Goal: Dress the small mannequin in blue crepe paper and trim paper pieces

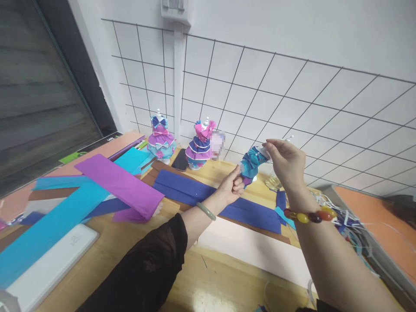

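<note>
A small teal doll dress (pixel 251 162) with a ruffled bow and purple at its lower end is held tilted above the table. My left hand (pixel 232 186) is closed around the lower end, thumb on top. At the upper end, the fingertips of my right hand (pixel 286 162) pinch a whitish part. A white knob (pixel 289 138) like those on the dress forms shows behind my right hand; how it joins the dress is hidden. Two dressed miniature dress forms, one in teal and purple (pixel 161 143) and one in pink and navy (pixel 199 145), stand upright to the left.
Navy strips (pixel 185 184), a purple strip (pixel 120 182) and a turquoise strip (pixel 58 229) lie across the wooden table (pixel 208 277). A phone (pixel 180 159), a white power bank (pixel 55 264), a pale strip (pixel 253 255) and a clear jar (pixel 273 182) lie around. Tangled cords (pixel 351 234) fill the right.
</note>
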Available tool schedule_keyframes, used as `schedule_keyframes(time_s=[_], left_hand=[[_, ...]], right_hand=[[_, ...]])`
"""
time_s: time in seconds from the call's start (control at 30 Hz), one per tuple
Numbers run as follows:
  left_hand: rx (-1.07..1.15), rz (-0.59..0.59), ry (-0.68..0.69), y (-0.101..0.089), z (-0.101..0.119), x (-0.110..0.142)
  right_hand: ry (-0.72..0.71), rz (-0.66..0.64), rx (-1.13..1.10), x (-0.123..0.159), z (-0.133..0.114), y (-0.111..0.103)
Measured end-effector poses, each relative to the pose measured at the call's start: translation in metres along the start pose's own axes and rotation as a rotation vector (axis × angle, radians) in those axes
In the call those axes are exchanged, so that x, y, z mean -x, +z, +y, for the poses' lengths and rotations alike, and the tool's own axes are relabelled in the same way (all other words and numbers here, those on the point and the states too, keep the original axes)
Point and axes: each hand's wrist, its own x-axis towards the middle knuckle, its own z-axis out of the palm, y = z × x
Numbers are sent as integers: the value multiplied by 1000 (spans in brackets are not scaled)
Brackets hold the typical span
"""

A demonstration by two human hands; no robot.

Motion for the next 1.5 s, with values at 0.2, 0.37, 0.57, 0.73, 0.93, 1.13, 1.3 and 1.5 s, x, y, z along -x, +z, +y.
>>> schedule_keyframes(time_s=[0.2,0.37,0.57,0.73,0.93,1.13,1.3,1.5], left_hand=[[-96,-5,10,2,-9,4],[-121,-24,28,-1,-12,0],[-86,-20,4,-3,-11,1],[-67,-19,-18,-2,-11,3],[-32,-1,3,-4,-11,4],[-31,1,-15,-7,-11,2],[-47,1,-24,-10,-10,0],[-96,12,-45,-7,-7,1]], right_hand=[[-2,18,-9,-1,4,2],[-21,2,-10,0,4,3],[-19,2,-9,-1,7,2],[-19,2,-14,-2,9,2],[1,18,-16,-4,12,3],[36,6,-80,-6,7,5],[54,1,-70,-5,1,4],[81,-32,-100,-5,3,0]])
